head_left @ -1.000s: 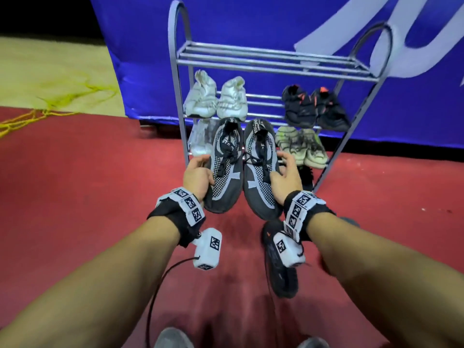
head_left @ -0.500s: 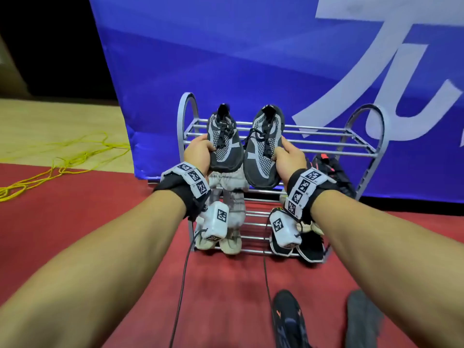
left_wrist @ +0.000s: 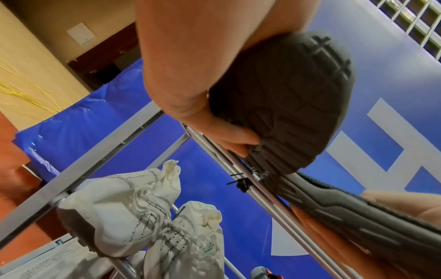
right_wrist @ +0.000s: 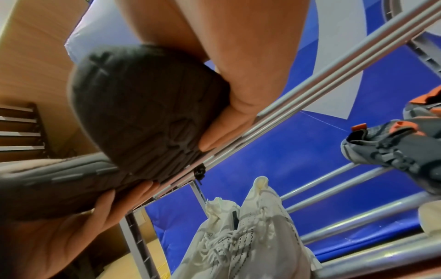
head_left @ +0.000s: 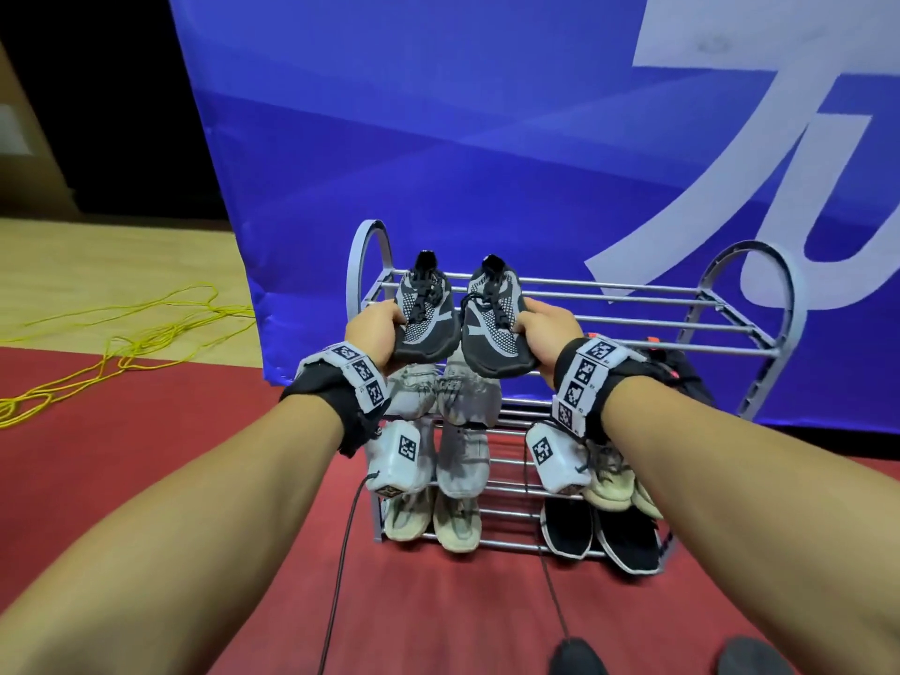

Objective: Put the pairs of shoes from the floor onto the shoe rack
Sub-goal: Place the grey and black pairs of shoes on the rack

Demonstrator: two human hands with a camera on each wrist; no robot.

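The left hand (head_left: 372, 333) grips a grey-and-black mesh lace-up shoe (head_left: 424, 311) by its outer side, thumb on the upper and fingers (left_wrist: 235, 140) curled under the dark ridged sole. The right hand (head_left: 540, 333) holds the matching grey-and-black mesh shoe (head_left: 494, 324) the same way from the other side. Both shoes lie side by side with a narrow gap between them, long axes running away from the person: heels with their black pull tabs point toward the blue banner with pale lettering (head_left: 487, 138), rounded toes point back at the person and overhang the front rail. The wrist views show the soles meeting the front rods of the top shelf while the toe halves are still carried by the fingers.

The shoes sit at the left end of the top tier of the grey metal-rod shoe rack (head_left: 633, 309), close to its arched left end frame. To their right the top shelf's rods run bare up to the right arch.

Below, the second tier carries a pair of white knit trainers (left_wrist: 133, 213) on the left and dark trainers with orange tabs (right_wrist: 391, 149) on the right. Lower tiers hold pale grey trainers (head_left: 460, 460), cream trainers (head_left: 455, 526) and black slip-ons with white edging (head_left: 628, 540). The rack stands on red carpet (head_left: 146, 455), where a yellow cord (head_left: 121, 343) lies loose to the left. Two dark shoe toes (head_left: 577, 657) show at the bottom edge.
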